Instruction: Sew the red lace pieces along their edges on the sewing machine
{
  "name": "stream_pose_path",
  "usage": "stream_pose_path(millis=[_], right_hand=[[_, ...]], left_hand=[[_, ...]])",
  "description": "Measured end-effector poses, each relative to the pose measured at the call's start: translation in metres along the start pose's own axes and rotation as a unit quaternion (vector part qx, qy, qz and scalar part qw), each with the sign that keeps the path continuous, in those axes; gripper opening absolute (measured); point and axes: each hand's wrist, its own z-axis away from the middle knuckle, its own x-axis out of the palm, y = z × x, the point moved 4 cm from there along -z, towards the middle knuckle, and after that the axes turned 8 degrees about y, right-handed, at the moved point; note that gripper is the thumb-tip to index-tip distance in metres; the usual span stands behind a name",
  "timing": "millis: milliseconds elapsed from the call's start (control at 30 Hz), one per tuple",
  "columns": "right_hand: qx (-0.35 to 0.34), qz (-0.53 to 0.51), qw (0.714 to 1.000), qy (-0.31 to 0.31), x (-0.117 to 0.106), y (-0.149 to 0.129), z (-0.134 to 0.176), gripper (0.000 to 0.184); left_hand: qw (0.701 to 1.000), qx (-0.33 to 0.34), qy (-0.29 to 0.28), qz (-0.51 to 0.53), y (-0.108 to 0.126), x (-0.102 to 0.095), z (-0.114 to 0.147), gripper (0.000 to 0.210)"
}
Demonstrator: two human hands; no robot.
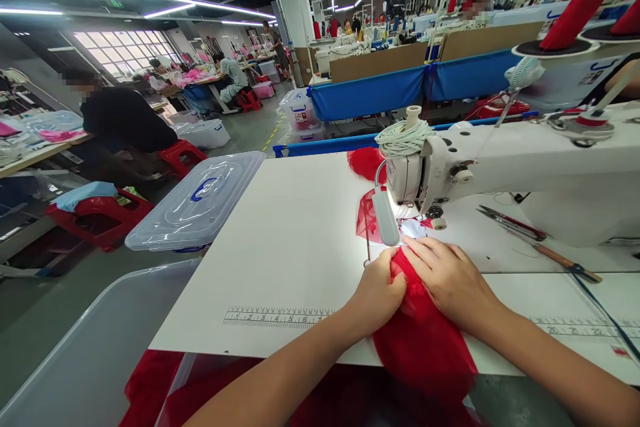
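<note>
Red sheer fabric (425,347) runs from the sewing machine's needle area down over the table's front edge. My left hand (377,290) is closed on the fabric, thumb and fingers pinching its left side. Across its right side lies my right hand (447,277), fingers stretched out flat and pointing at the needle area. Just beyond the fingertips is the white sewing machine (525,167), with a grey lamp (385,217) hanging from its head and a coil of pale cord (405,139) on top. The needle and presser foot are largely hidden.
Scissors (513,222) and a wooden-handled tool (567,262) lie right of my hands. A ruler strip (277,317) marks the white table (280,233). A lidded clear bin (200,200) and an open bin (115,327) stand left. Co-workers sit farther back.
</note>
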Motion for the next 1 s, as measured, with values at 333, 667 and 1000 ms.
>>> stream_pose_path(millis=[333,667,1000], right_hand=[[-0.034,-0.058,0.997,0.025,-0.009,-0.007,-0.007,0.034],[-0.007,-0.060,0.998,0.000,-0.001,-0.005,-0.006,0.027],[-0.004,-0.089,0.996,-0.011,0.012,0.023,0.000,0.037]], left_hand=[[0.998,-0.010,0.025,-0.051,0.001,0.001,-0.005,0.035],[0.994,0.032,0.003,-0.108,0.003,-0.004,-0.014,0.027],[0.951,0.142,0.106,-0.252,0.013,-0.031,-0.034,0.011]])
